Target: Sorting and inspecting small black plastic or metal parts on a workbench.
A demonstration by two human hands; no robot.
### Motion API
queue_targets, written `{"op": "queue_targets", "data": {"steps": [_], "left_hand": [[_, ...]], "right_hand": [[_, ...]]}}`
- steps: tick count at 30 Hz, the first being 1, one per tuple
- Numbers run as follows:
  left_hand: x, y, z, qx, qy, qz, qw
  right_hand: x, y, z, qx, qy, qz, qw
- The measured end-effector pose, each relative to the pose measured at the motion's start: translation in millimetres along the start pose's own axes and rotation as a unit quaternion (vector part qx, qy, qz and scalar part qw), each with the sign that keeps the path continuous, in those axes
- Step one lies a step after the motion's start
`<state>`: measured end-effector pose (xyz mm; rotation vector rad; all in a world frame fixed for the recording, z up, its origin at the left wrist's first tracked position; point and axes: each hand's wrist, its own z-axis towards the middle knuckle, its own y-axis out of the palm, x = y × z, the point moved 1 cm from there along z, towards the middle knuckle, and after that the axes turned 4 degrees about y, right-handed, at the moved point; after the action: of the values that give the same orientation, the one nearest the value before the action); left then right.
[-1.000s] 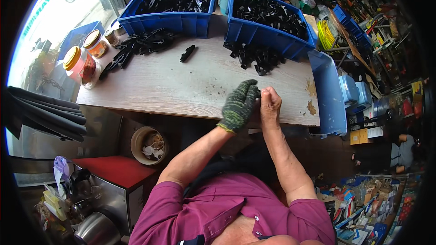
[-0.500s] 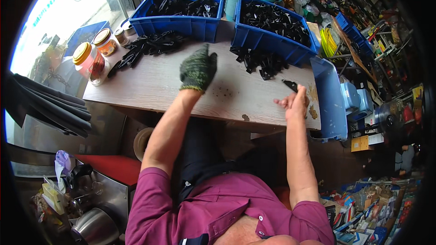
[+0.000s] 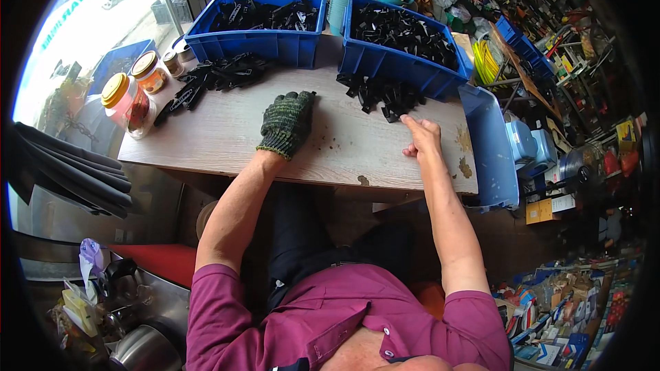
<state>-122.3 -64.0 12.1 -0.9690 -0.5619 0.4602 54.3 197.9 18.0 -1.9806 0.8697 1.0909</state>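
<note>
My left hand (image 3: 287, 124), in a dark green knitted glove, rests above the table with its fingers curled. A small dark bit shows at its fingertips, but what it is I cannot make out. My bare right hand (image 3: 425, 139) reaches to the near edge of a small heap of black plastic pieces (image 3: 375, 93). Its index finger is stretched out by the nearest piece, thumb apart from it. Beyond my left hand, long black plastic pieces (image 3: 223, 72) lie in a loose pile.
Two blue crates, the left one (image 3: 254, 47) and the right one (image 3: 402, 65), hold many black pieces at the table's back. Jars (image 3: 127, 106) stand at the left. A light blue bin (image 3: 493, 158) sits against the right edge of the wooden table (image 3: 220, 139).
My right hand has moved left to the heap; the black piece seen at its fingertips before no longer shows apart there. My left hand has come a little nearer to me.
</note>
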Motion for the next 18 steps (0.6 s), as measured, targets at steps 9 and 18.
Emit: {"op": "queue_targets", "data": {"steps": [9,18], "left_hand": [[0,-4,-3,0.037,0.057,0.012,0.998],[8,-12,-2,0.083,0.036,-0.026,0.996]], "right_hand": [[-32,30,-19,0.042,-0.038,-0.283,0.957],[-33,31,-27,0.072,-0.069,-0.319,0.942]]}}
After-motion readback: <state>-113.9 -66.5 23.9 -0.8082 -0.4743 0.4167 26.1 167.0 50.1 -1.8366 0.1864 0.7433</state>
